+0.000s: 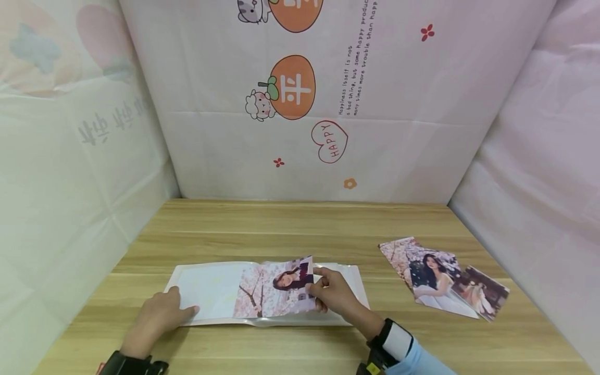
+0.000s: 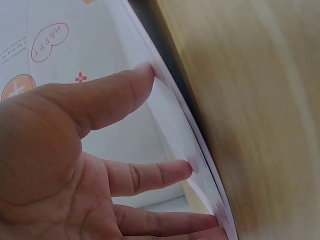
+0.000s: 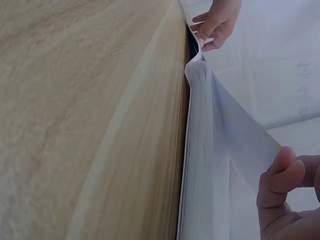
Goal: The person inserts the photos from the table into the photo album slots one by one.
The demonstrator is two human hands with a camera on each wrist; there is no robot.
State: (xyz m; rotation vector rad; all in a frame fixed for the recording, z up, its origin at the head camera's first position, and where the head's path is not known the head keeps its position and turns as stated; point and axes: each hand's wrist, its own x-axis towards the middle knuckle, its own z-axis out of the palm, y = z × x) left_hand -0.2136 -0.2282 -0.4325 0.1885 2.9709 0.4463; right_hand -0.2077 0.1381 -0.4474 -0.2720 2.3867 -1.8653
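Head view: an open photo album point(image 1: 206, 291) is seen lying flat on the wooden table point(image 1: 300, 229), near edge, centre-left.
Left hand: the left hand point(image 1: 157, 317) is laid on the album's left page, fingers straight; nothing is gripped. In the left wrist view its fingertips point(image 2: 145, 72) are pressed against the page edge.
Right hand: the right hand point(image 1: 335, 294) is closed in a pinch on the right edge of a photo point(image 1: 276, 289), thumb and fingers curled round it.
Photo position: the photo is held over the album's middle, across the spine area; its right edge is lifted and its left part lies on the page. Whether it is already inside a sleeve cannot be told.
Right wrist view: a thin sheet is bowed upward between the thumb point(image 3: 280, 175) and the album block point(image 3: 197, 165).
Handling: the photo is judged light, thin and flexible, glossy and probably slippery, easily creased or smudged. An edge or corner pinch is best, with the face untouched.
Album handling: judged stiffer and heavier; flat pressure on the page is enough to keep it still.
Rest: loose photos point(image 1: 442, 284) are overlapped at the right, well apart from the album.
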